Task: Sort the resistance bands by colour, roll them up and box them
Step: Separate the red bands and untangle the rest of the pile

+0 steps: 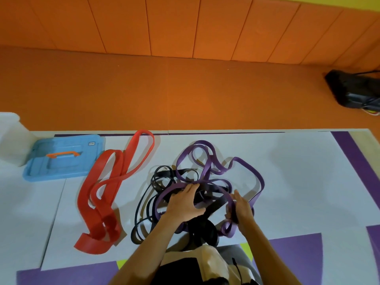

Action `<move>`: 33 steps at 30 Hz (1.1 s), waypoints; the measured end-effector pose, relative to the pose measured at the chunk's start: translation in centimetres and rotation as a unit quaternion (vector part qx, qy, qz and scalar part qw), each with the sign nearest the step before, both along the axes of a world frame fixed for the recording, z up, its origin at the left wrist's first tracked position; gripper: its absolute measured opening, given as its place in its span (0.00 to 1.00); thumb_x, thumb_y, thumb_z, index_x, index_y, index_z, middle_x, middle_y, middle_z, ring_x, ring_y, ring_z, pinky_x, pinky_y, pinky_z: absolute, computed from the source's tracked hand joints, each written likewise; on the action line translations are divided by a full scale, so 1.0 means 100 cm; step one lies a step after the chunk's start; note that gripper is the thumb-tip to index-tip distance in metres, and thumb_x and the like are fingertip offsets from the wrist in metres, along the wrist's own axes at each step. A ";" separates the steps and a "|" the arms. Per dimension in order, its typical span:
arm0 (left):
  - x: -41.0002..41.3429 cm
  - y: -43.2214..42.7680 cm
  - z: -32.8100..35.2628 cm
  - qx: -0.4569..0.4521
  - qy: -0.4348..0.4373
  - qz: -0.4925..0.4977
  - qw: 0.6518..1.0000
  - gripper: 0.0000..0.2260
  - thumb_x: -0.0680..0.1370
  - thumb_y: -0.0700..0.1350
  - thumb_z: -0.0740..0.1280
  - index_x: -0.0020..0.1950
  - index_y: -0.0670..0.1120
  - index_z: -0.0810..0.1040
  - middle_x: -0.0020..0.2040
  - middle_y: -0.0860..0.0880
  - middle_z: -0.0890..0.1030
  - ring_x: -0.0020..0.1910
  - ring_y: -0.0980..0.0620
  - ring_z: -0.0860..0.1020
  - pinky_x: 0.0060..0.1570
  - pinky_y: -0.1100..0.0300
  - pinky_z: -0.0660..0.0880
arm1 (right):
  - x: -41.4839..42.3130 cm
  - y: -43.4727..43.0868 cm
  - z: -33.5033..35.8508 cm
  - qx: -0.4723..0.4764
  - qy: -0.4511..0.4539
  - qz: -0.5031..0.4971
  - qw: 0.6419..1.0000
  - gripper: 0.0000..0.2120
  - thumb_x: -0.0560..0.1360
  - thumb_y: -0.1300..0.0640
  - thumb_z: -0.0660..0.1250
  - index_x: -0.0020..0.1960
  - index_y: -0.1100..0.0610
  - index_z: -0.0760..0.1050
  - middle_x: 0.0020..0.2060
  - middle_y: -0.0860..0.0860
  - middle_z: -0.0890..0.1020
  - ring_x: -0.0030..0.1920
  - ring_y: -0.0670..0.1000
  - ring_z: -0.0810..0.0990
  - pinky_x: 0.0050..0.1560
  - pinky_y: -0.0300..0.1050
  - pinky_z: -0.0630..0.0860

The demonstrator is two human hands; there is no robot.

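Observation:
Red bands (107, 188) lie stretched out in long loops on the white mat, left of centre. A tangle of purple bands (207, 161) and black bands (148, 202) sits in the middle. My left hand (185, 204) rests on top of the tangle, fingers spread over purple and black strands. My right hand (240, 208) grips a purple band at the pile's right side. The blue box lid (61, 157) with an orange handle lies at the far left, beside a white box (12, 138).
The white mat (298, 182) has purple patches at the right and front edges. Orange floor and padded wall lie beyond it. A black bag (355, 89) with cables sits at the far right on the floor.

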State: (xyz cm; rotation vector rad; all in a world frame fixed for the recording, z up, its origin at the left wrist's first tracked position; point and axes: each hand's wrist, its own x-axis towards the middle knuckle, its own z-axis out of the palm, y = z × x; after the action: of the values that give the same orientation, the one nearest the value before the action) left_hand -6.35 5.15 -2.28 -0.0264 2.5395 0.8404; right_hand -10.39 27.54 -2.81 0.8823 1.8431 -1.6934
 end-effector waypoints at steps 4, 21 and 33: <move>-0.008 0.018 -0.010 -0.100 -0.022 -0.004 0.995 0.47 0.74 0.74 0.66 0.85 0.51 0.55 0.84 0.49 0.61 0.79 0.43 0.68 0.74 0.35 0.63 | 0.001 0.004 0.008 -0.017 0.089 0.040 0.995 0.21 0.87 0.45 0.58 0.58 0.60 0.82 0.32 0.57 0.82 0.29 0.52 0.75 0.33 0.44 0.76; -0.012 0.024 -0.001 -0.130 -0.073 -0.139 0.979 0.31 0.79 0.35 0.69 0.81 0.46 0.65 0.73 0.43 0.75 0.72 0.38 0.75 0.68 0.37 0.74 | 0.002 0.023 0.010 0.232 0.138 0.161 0.949 0.11 0.84 0.51 0.66 0.50 0.49 0.87 0.36 0.50 0.87 0.36 0.41 0.84 0.38 0.31 0.76; 0.014 -0.106 0.052 0.246 -0.047 0.135 0.959 0.26 0.76 0.31 0.70 0.62 0.61 0.82 0.58 0.53 0.84 0.61 0.55 0.80 0.63 0.56 0.77 | -0.022 -0.010 0.007 0.146 0.131 0.033 0.980 0.17 0.84 0.64 0.65 0.72 0.58 0.76 0.51 0.57 0.81 0.41 0.52 0.79 0.43 0.43 0.78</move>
State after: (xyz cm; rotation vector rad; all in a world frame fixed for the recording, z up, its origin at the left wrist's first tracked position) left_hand -4.97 -5.42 2.93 -0.2525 2.1996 1.5180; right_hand -12.61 26.53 -2.14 0.7259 2.3144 -1.5848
